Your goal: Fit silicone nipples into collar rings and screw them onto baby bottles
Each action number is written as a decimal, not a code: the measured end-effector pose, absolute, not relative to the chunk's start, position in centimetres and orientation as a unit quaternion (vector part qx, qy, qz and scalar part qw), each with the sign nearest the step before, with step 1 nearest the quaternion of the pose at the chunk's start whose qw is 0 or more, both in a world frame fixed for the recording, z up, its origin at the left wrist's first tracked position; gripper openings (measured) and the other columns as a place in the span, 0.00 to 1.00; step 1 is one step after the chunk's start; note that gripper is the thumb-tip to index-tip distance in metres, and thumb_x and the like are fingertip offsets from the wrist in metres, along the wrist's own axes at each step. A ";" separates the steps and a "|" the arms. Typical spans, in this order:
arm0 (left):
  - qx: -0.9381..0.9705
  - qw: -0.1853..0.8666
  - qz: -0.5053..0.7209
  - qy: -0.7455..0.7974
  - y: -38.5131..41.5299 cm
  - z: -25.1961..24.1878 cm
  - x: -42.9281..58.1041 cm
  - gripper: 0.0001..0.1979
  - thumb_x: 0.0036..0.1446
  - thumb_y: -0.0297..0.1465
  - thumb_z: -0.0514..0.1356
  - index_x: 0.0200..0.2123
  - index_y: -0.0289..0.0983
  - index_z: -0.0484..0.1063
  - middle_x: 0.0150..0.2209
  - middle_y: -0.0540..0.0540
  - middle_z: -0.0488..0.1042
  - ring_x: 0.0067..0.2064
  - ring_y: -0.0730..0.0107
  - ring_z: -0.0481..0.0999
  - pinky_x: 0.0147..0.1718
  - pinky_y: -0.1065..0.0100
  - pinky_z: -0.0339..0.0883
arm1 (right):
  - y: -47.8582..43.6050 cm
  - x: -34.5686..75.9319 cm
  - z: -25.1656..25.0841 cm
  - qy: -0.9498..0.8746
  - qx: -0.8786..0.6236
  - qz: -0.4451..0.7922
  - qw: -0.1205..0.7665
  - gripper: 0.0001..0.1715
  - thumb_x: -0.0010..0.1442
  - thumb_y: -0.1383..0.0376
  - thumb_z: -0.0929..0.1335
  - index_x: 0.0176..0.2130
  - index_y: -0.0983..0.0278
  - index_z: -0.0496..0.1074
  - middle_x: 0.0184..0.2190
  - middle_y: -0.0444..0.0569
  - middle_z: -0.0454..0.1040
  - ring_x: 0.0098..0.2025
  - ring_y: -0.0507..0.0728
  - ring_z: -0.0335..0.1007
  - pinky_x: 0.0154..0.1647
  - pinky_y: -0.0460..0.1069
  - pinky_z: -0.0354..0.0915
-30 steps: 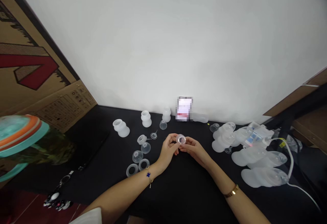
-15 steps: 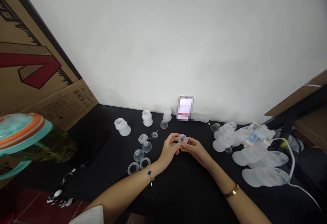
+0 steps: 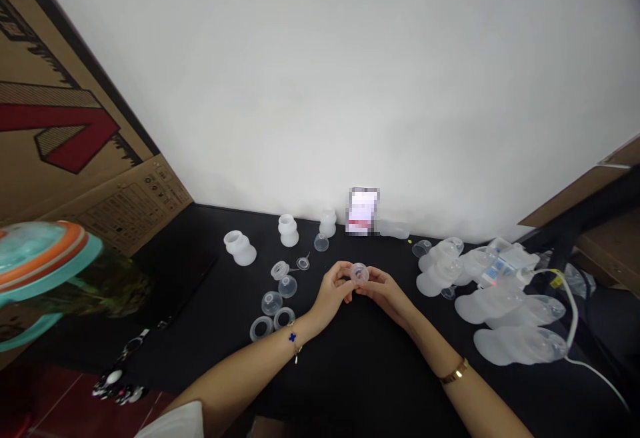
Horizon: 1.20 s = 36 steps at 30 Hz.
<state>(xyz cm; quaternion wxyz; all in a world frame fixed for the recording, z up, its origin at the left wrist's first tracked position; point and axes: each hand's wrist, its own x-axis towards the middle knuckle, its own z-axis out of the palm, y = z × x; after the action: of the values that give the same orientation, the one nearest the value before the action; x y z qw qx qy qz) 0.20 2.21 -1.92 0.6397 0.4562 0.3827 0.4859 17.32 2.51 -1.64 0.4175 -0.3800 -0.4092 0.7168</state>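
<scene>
Between my left hand (image 3: 336, 286) and my right hand (image 3: 379, 288) is a small translucent baby-bottle collar (image 3: 359, 274), its round face turned up toward me. The fingers of both hands are closed on its rim, above the black table. Whether a nipple sits inside the collar, I cannot tell. Left of my hands lie loose clear parts: a screw collar (image 3: 280, 270), a thin-stemmed disc (image 3: 303, 263), domed caps (image 3: 272, 303) and two rings (image 3: 261, 329). Behind them stand white bottle bodies (image 3: 289, 231), and one clear dome (image 3: 321, 243) is in front of the furthest right one.
At right, several assembled bottles (image 3: 520, 346) lie on the table near a white cable (image 3: 574, 311). A lit phone (image 3: 363, 213) leans on the wall. A large jug with an orange and teal lid (image 3: 45, 258) is at left, by a cardboard box (image 3: 65, 111).
The collar has tilted slightly and shifted a little to the right between my fingers. Both arms and the parts on the table have stayed almost where they were.
</scene>
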 end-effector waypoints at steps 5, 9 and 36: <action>0.486 0.619 0.463 0.407 2.2 -2.1 0.2 0.18 0.52 0.41 0.67 0.39 0.34 0.72 0.25 0.52 0.71 0.22 0.78 0.67 0.20 0.75 0.61 | 2.7 17.5 -2.1 -0.392 -0.381 0.716 0.434 0.14 0.51 0.62 0.80 0.37 0.62 0.79 0.40 0.47 0.78 0.42 0.57 0.74 0.52 0.56 0.67; 0.497 0.615 0.450 0.415 2.3 -2.3 0.2 0.19 0.53 0.44 0.67 0.38 0.34 0.73 0.20 0.53 0.69 0.21 0.75 0.68 0.21 0.74 0.63 | 2.8 17.5 -2.2 -0.379 -0.383 0.718 0.440 0.13 0.52 0.61 0.79 0.37 0.61 0.79 0.39 0.46 0.78 0.42 0.57 0.74 0.52 0.55 0.67; 0.489 0.633 0.455 0.392 2.6 -1.7 0.0 0.14 0.47 0.38 0.69 0.33 0.33 0.79 0.45 0.42 0.74 0.25 0.81 0.69 0.21 0.75 0.63 | 3.0 17.6 -1.8 -0.388 -0.363 0.738 0.415 0.14 0.51 0.62 0.78 0.39 0.64 0.82 0.40 0.52 0.81 0.42 0.60 0.76 0.56 0.59 0.65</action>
<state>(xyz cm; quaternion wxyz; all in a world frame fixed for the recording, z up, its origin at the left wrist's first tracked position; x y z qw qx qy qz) 0.04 2.55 -1.65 0.6328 0.4886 0.3925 0.4548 17.64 2.96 -1.77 0.4151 -0.3632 -0.3882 0.7383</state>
